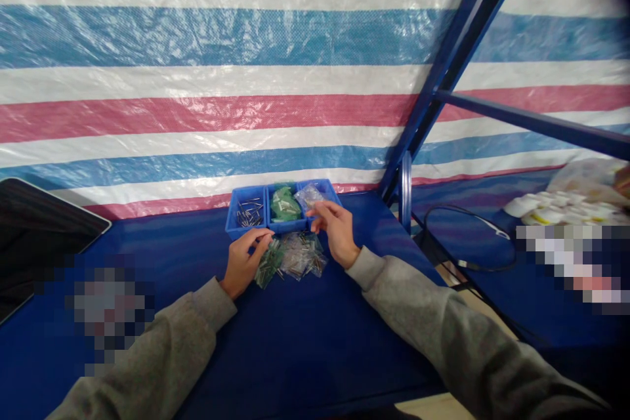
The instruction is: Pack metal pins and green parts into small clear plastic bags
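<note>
Three blue bins stand in a row at the back of the table. Loose metal pins (250, 212) lie in the left bin (236, 233), and green bags (285, 203) fill the middle one. At the right bin (329, 188), my right hand (337, 231) has its fingers closed at a clear plastic bag (310, 195). My left hand (244, 261) is in front of the left bin, its fingers pinched together; what they hold, if anything, is hidden. Close beside it lies a green bag of metal pieces (268, 265), with clear bags of metal pins (298, 256) to its right.
A dark screen (44, 236) stands at the left edge. Blue metal posts (423, 118) rise on the right, beside a second table with a black cable (467, 269) and several white round containers (556, 207). A striped tarp (221, 111) hangs behind the bins.
</note>
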A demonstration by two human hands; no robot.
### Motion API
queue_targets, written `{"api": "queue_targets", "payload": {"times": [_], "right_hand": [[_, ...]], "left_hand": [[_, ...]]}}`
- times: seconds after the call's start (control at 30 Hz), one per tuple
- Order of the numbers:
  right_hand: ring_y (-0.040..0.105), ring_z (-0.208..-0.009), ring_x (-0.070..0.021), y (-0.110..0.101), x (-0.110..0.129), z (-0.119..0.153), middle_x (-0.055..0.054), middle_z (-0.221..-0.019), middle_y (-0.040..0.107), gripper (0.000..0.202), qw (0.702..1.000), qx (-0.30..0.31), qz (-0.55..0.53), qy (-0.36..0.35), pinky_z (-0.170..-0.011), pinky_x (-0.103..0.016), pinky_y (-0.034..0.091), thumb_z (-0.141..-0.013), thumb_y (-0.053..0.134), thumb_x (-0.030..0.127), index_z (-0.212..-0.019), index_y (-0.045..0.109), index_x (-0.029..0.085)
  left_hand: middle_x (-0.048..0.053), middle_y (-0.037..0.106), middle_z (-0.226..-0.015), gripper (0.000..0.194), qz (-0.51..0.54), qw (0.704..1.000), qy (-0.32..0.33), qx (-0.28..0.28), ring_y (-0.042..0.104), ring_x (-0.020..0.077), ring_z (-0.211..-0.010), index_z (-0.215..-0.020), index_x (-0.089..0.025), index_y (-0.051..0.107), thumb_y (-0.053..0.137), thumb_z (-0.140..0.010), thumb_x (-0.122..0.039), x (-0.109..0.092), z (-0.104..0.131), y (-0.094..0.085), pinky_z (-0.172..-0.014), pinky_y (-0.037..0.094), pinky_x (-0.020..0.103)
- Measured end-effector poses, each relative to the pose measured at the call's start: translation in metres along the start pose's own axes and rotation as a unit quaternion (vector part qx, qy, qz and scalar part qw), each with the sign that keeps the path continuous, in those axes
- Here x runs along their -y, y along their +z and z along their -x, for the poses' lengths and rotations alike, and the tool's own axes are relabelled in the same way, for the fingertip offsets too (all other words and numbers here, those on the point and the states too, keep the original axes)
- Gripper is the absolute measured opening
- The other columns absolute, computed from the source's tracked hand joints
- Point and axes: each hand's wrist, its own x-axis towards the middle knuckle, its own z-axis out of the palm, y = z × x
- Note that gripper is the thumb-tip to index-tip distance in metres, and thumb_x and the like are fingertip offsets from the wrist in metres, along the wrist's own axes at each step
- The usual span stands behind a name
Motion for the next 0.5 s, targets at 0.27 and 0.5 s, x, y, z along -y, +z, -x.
{"api": "queue_targets", "payload": {"times": [0.27, 0.5], "right_hand": [[0.052, -0.044, -0.0083, -0.002, 0.003, -0.001, -0.002, -0.074, 0.064, 0.032, 0.997, -0.004, 0.061, -0.053, -0.042, -0.021, 0.041, -0.079, 0.056, 0.04, -0.098, 0.06, 0.015], [0.057, -0.069, -0.0142, 0.003, 0.007, 0.015, -0.003, -0.081, 0.063, 0.014, 0.863, 0.191, 0.422, -0.202, -0.065, -0.026, 0.044, -0.077, 0.059, 0.019, -0.089, 0.066, 0.019]], "left_hand": [[0.004, 0.065, -0.083, 0.021, 0.001, 1.0, 0.003, -0.003, 0.06, 0.0134, -0.07, -0.095, -0.017, 0.062, 0.049, -0.086, -0.03, 0.001, 0.0, 0.0, -0.063, 0.049, 0.023], [0.004, 0.065, -0.082, 0.021, 0.003, 1.0, 0.008, 0.0, 0.059, 0.0123, -0.066, -0.096, -0.017, 0.062, 0.048, -0.087, -0.03, -0.001, 0.0, 0.0, -0.061, 0.049, 0.022]]}}
